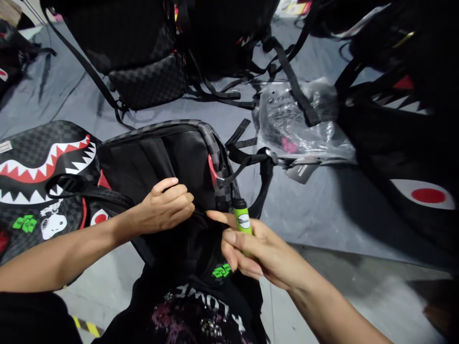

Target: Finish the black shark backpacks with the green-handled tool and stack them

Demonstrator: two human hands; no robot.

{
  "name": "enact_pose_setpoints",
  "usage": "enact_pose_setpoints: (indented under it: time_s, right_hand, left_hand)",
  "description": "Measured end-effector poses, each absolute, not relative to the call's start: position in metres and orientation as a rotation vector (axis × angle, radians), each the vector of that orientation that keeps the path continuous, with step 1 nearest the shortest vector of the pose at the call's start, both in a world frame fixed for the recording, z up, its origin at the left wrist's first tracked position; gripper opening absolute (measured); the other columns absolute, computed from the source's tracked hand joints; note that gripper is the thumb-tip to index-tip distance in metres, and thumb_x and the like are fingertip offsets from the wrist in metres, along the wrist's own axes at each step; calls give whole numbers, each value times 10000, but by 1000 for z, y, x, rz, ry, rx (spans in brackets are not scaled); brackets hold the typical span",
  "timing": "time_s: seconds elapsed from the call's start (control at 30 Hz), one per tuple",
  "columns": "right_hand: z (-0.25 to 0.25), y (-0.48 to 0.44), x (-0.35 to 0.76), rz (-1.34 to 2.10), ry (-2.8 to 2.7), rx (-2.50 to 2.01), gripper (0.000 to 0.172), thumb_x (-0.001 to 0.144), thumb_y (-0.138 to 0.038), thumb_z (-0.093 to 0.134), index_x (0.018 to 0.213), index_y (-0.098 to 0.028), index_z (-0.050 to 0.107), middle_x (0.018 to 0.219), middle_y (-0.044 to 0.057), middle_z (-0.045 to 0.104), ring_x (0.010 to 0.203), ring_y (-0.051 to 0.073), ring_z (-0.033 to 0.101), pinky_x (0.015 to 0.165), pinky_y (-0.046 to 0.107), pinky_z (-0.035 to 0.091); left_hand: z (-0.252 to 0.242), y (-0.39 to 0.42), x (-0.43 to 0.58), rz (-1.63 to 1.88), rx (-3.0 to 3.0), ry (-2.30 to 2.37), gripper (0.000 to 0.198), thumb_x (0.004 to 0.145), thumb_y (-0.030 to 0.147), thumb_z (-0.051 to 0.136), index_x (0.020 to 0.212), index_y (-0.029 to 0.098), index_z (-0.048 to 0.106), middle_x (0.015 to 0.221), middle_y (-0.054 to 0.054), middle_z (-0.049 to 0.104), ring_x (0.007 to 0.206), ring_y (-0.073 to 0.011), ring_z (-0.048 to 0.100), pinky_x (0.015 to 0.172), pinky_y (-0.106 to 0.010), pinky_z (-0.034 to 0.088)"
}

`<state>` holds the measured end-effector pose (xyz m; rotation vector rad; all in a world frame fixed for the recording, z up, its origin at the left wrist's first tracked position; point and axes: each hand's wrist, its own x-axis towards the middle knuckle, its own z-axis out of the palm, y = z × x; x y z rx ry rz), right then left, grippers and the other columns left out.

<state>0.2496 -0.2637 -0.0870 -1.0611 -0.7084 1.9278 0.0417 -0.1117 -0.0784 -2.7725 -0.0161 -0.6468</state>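
Observation:
A black backpack with a grey checked edge lies in front of me, its strapped side up. Over its lower middle my left hand is closed in a fist; what its fingers hold, if anything, is hidden. My right hand is wrapped round a slim green lighter-like tube with a black top and a white oval on its side. The tube stands nearly upright beside the checked edge. My right index finger points left across the black fabric, its tip close to my left fist.
A checked backpack with a printed shark mouth lies at the left. More dark bags stand at the back, and a large black bag fills the right. A clear plastic bag and loose straps lie on the grey table cover.

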Motion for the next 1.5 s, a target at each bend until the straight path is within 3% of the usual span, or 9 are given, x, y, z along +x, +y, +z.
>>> enact_pose_setpoints:
  time_s: [0.17, 0.37, 0.53, 0.7, 0.93, 1.07, 1.2, 1.37, 1.5]
  right_hand:
    - [-71, -257, 244, 1935, -747, -1136, 387, 904, -425, 593, 1115, -109, 667, 626, -15, 659, 362, 41, 334, 441, 242, 315]
    - [-48, -232, 234, 1983, -958, -1242, 419, 922, -378, 484, 653, -137, 696, 353, -60, 420, 328, 71, 354, 478, 256, 360]
    - [-41, -229, 220, 2011, -716, -1235, 373, 898, -399, 513, 711, -131, 693, 415, -26, 524, 328, 76, 329, 371, 226, 309]
    - [-38, -235, 204, 1969, -483, -1222, 260, 895, -404, 574, 854, -150, 613, 864, 119, 776, 358, 61, 426, 382, 223, 359]
    - [-58, -229, 207, 1835, -194, -1141, 314, 809, -280, 667, 1094, -152, 643, 630, -38, 642, 399, 47, 309, 399, 192, 288]
    - [-61, -239, 202, 1716, -390, -1256, 495, 836, -362, 669, 1258, -113, 597, 671, -7, 687, 387, 61, 360, 410, 233, 315]
    - [-60, -245, 204, 1706, -719, -1467, 475, 918, -388, 552, 1282, -85, 592, 631, 3, 689, 361, 80, 394, 452, 265, 391]
    - [-68, -245, 231, 620, -1640, -1724, 283, 940, -204, 495, 1147, -191, 688, 905, 66, 732, 737, 177, 633, 634, 300, 491]
    - [-69, -226, 250, -208, -2317, -1424, 299, 991, -108, 437, 1112, -203, 693, 1017, 88, 707, 858, 199, 581, 664, 325, 431]
  left_hand:
    - [-81, -109, 42, -689, -2781, -17, 152, 956, 145, 476, 909, 204, 608, 895, 36, 696, 959, -114, 620, 1205, -339, 297]
    - [-88, -103, 41, -736, -2781, 23, 146, 969, 165, 463, 925, 192, 600, 921, 31, 706, 983, -108, 622, 1237, -342, 282]
    - [-94, -102, 37, -763, -2725, 22, 162, 960, 201, 476, 916, 232, 628, 940, 27, 729, 1023, -121, 639, 1159, -321, 401]
    - [-103, -101, 36, -829, -2676, 47, 136, 940, 215, 520, 913, 224, 653, 987, 13, 741, 1055, -135, 643, 1132, -327, 432]
    - [-103, -98, 34, -896, -2664, 14, 137, 935, 188, 543, 879, 219, 664, 950, 17, 744, 1039, -124, 656, 1124, -311, 446]
    - [-96, -100, 32, -869, -2669, 39, 139, 938, 182, 535, 904, 213, 667, 951, 22, 747, 1009, -119, 661, 1112, -301, 463]
    - [-96, -99, 30, -870, -2714, 48, 170, 953, 177, 491, 943, 196, 659, 961, 6, 748, 1029, -128, 662, 1145, -320, 445]
    - [-102, -96, 27, -864, -2766, 33, 162, 940, 175, 514, 1005, 226, 653, 1021, 12, 749, 1108, -125, 655, 1172, -334, 429]
    - [-107, -91, 27, -888, -2780, 52, 166, 908, 175, 597, 1059, 224, 645, 1055, -3, 744, 1137, -141, 652, 1158, -345, 451]
